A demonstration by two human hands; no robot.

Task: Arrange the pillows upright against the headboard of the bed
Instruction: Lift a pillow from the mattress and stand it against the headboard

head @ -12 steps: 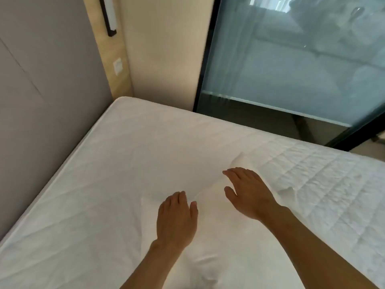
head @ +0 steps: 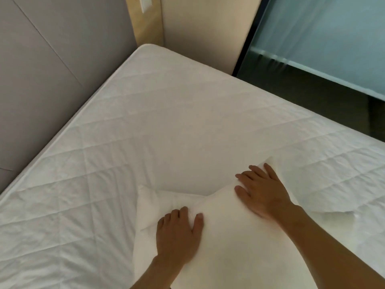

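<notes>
White pillow (head: 235, 243): lying on bed (head: 145, 132), near edge, lower part cut off by frame; no label or writing legible. Left hand (head: 177, 232): palm down on pillow, fingers (head: 183, 213) close together, flat, not clamped. Right hand (head: 260, 190): flat on upper right corner, fingers spread. Grey headboard (head: 52, 69): at left, well apart from pillow. Possibly second pillow (head: 335, 217) at right, hard to make out.

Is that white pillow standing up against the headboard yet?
No. The pillow lies on the mattress, both hands on it.
</notes>
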